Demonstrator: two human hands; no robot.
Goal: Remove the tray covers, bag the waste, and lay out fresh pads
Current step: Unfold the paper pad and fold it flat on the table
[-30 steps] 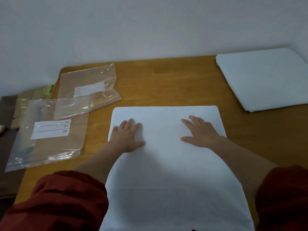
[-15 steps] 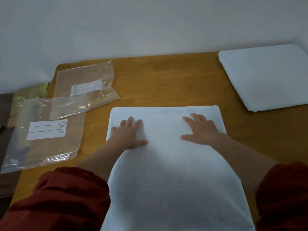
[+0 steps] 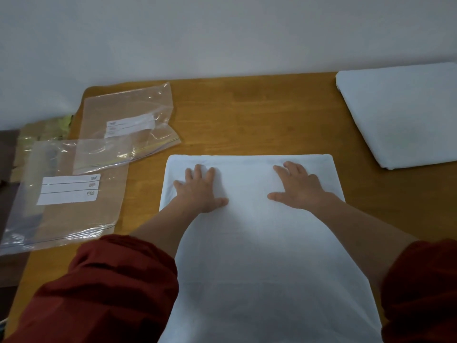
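The white pad [image 3: 259,243] is spread on the table [image 3: 247,115], its long axis running away from the wall, and pressed flat near its wall-side edge by the left hand [image 3: 200,191] and right hand [image 3: 299,189], fingers straight.

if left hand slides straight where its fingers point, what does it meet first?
The left hand would slide off the far edge of the white pad onto bare table; nothing else before the wall, it seems.
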